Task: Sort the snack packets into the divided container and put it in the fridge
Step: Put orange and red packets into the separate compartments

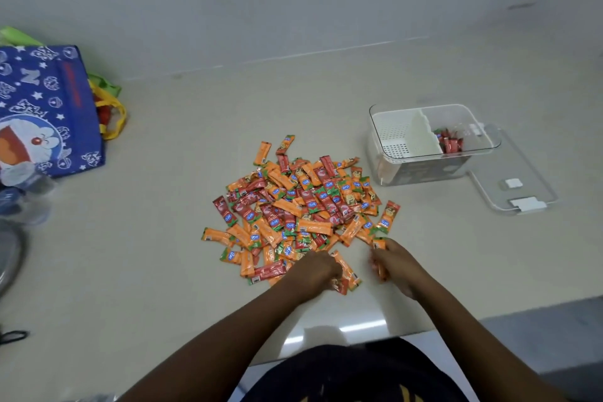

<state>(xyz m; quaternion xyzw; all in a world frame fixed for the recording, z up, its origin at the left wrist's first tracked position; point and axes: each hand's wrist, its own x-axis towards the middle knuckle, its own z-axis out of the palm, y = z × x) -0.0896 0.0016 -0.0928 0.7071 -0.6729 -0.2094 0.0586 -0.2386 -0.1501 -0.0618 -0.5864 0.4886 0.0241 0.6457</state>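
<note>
Both hands were down at the near edge of the snack packet pile (293, 209) on the counter (156, 271). The left hand (315, 271) had its fingers curled under into a fist on top of a few orange and red packets, apparently gripping them, though the grip itself was hidden. The right hand (396, 263) had its fingers wrapped round a couple of orange packets (379, 243), one end poking out past the knuckles. The divided container (430, 143) sat well beyond the right fingers, lid off, with red packets (450, 140) in its right compartment and the left one bare. Its clear lid (515, 186) lay just beside it. A blue cartoon bag (45, 111) stood far off past the left fingers.
</note>
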